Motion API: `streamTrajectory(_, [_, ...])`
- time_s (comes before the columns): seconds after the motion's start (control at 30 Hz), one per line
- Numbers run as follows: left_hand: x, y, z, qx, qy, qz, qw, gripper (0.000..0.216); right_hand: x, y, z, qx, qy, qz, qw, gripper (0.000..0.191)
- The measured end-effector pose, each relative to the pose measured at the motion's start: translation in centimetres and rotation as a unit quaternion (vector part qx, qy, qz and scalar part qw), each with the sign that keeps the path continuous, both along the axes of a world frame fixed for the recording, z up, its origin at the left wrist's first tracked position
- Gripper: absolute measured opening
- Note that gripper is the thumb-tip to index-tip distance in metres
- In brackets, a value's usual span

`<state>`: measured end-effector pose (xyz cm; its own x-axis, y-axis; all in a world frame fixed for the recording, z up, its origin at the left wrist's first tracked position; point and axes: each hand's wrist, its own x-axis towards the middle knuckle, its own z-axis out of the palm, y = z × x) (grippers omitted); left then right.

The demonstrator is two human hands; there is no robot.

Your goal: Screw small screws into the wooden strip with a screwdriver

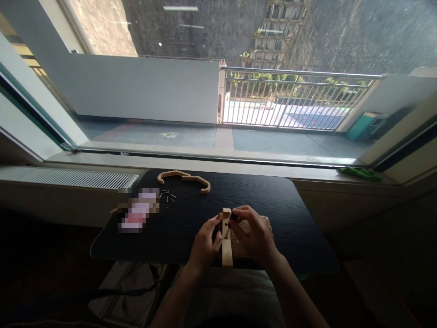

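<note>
A pale wooden strip (226, 246) stands on edge over the near side of the black table (300, 214). My left hand (204, 243) is closed on the strip's left side and holds it. My right hand (253, 234) pinches a small dark part (233, 216) against the top of the strip; what the part is I cannot make out. Under my right hand lies a light woven or wooden piece (269, 225), mostly hidden.
A curved wooden piece (184, 177) lies at the table's far edge, with several small dark screws or pins (167, 196) beside it. A blurred pink and white patch (138, 210) sits at the table's left. A radiator (64, 177), window sill and balcony lie beyond.
</note>
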<state>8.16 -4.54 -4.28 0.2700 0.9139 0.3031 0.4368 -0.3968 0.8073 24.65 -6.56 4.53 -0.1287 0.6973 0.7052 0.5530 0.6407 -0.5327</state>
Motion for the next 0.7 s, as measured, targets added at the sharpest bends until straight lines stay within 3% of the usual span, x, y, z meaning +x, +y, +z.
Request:
streamTrajectory(0.2, [0.0, 0.0, -0.1, 0.000, 0.003, 0.002, 1.000, 0.043, 0.3, 0.4, 1.3, -0.074, -0.030, 0.023, 0.996, 0.016])
streamTrajectory(0.37, [0.1, 0.0, -0.1, 0.004, -0.005, -0.001, 1.000, 0.044, 0.5, 0.5, 1.7, -0.081, -0.033, 0.056, 0.995, 0.026])
streamTrajectory(0.7, [0.1, 0.0, -0.3, -0.001, 0.012, 0.004, 1.000, 0.042, 0.9, 0.5, 1.5, -0.083, -0.036, 0.054, 0.994, 0.017])
